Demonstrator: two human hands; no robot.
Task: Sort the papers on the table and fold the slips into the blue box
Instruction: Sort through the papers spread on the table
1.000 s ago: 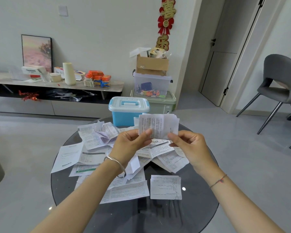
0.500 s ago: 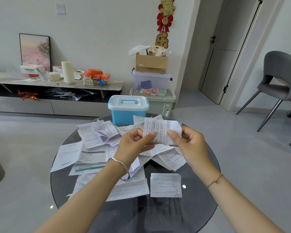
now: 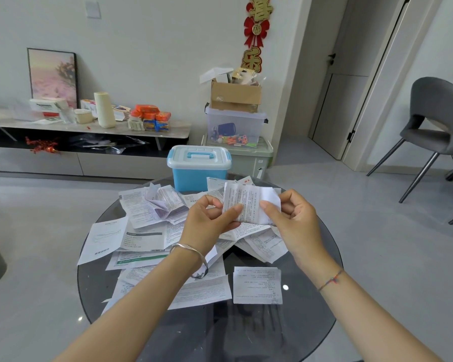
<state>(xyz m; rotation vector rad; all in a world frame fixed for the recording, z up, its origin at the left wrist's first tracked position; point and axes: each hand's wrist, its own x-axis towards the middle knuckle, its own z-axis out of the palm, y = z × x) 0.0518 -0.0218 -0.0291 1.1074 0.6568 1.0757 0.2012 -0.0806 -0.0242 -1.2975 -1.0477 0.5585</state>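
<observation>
**A home living room**

Reads as a lived-in family room, not a workplace.

- At ten o'clock: a low media console (image 3: 120, 167) along the wall, with a framed picture (image 3: 53, 77) leaning on top beside a cream canister (image 3: 104, 109) and orange snack packets (image 3: 151, 112).
- At twelve: a red and gold festive hanging (image 3: 256, 30) on the wall corner. Below it, household storage in a stack: a cardboard box (image 3: 235, 96) on a clear tub (image 3: 236, 124) of toys, on a green bin (image 3: 249, 159).
- At one: a closed interior door (image 3: 345, 100).
- At three: a grey upholstered chair (image 3: 437, 111) on slim metal legs.
- Underfoot: a pale grey floor (image 3: 364, 231).
- At six, close in: a round dark glass table (image 3: 233, 335).
</observation>
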